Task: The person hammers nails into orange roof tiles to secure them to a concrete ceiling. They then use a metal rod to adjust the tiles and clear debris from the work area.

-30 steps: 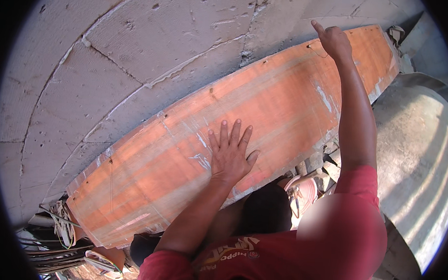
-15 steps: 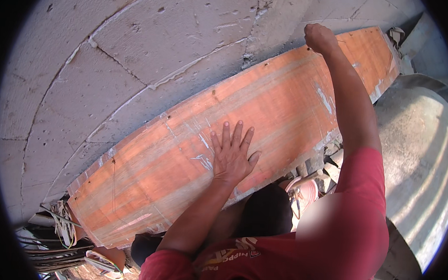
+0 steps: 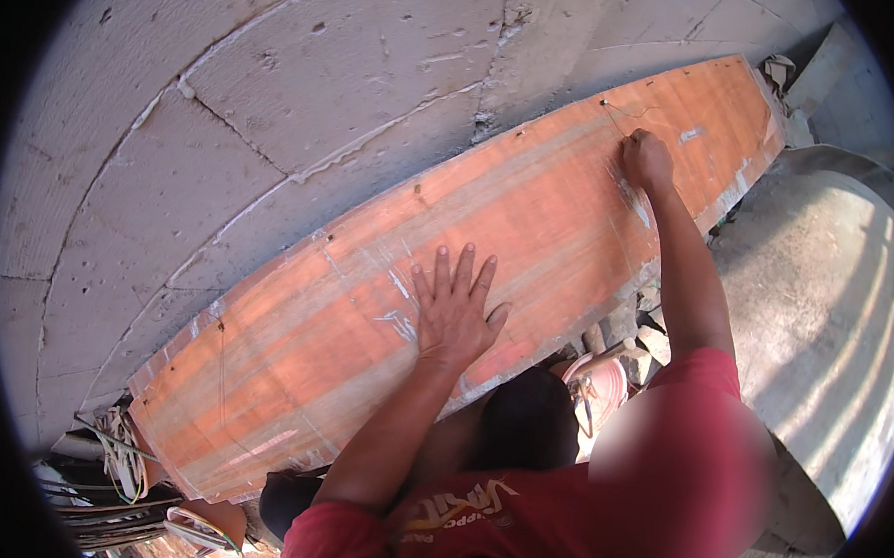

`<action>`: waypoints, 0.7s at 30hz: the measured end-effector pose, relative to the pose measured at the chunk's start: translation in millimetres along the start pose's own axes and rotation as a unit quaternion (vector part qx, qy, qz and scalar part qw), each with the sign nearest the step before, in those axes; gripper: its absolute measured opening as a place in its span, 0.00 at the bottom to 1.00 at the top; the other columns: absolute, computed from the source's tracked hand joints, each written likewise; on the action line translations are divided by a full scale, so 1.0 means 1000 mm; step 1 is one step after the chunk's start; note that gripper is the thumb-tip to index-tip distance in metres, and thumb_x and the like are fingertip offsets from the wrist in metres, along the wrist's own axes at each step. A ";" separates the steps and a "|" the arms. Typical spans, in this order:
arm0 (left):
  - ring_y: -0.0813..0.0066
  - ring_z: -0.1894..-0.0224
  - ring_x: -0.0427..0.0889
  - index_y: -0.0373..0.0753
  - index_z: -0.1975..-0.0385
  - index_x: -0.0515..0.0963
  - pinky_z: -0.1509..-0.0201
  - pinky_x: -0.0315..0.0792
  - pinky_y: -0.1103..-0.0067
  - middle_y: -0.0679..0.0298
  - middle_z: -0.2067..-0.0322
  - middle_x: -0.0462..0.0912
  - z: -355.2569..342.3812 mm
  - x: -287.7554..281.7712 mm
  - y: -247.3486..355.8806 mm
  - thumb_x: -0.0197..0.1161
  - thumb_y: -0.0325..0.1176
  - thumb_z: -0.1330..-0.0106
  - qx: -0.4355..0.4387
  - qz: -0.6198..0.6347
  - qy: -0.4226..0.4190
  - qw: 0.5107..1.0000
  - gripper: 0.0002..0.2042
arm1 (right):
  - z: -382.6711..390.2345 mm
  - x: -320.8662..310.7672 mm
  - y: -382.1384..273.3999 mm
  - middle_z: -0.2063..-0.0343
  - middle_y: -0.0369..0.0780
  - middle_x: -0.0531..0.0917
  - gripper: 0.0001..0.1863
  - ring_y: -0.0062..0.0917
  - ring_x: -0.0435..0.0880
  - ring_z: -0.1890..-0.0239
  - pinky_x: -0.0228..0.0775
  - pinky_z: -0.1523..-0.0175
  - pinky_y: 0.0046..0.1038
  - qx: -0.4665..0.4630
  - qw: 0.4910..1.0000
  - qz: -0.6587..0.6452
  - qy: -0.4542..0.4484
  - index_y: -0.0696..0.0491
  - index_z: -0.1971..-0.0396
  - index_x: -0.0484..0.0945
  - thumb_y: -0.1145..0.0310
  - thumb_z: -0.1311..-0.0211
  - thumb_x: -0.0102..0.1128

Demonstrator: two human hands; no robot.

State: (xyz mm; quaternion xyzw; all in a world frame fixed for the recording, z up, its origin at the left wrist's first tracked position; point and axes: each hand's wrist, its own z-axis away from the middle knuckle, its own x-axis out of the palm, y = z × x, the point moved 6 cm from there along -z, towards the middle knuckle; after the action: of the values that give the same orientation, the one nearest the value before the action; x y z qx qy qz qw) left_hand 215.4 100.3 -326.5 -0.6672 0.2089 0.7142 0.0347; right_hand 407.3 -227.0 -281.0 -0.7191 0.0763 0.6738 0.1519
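A long orange plywood panel (image 3: 538,243) with tapered ends, pale streaks and small holes spans the view diagonally. My left hand (image 3: 456,309) lies flat on its middle, fingers spread. On the panel's right part, my right hand (image 3: 649,160) is closed, fingertips pinched on what looks like a thin wire (image 3: 615,122), which runs from a small fixing (image 3: 604,103) near the upper edge. The fingertips are partly hidden by the hand.
A grey block wall (image 3: 276,92) rises behind the panel. A pale curved concrete surface (image 3: 804,325) is at right. Below the panel lie a pink container (image 3: 607,381), stone pieces (image 3: 654,343), and bundled strips and cables (image 3: 121,444) at lower left.
My right hand has closed from a pointing shape and moved down from the panel's upper edge onto its surface, below the fixing. My left hand stays spread in roughly the same place.
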 end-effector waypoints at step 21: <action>0.50 0.28 0.42 0.52 0.33 0.61 0.31 0.33 0.45 0.60 0.31 0.52 0.003 0.002 -0.010 0.51 0.58 0.37 -0.013 0.016 0.010 1.000 0.33 | -0.037 0.011 -0.080 0.68 0.53 0.82 0.12 0.48 0.82 0.63 0.74 0.59 0.45 -0.206 0.975 0.082 0.026 0.57 0.68 0.78 0.67 0.39 0.46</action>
State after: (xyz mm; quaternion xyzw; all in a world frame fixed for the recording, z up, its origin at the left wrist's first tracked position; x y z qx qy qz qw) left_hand 215.4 109.8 -330.3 -0.6714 0.2104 0.7105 0.0121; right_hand 468.4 -162.1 -280.7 -0.7434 -0.0016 0.6664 -0.0575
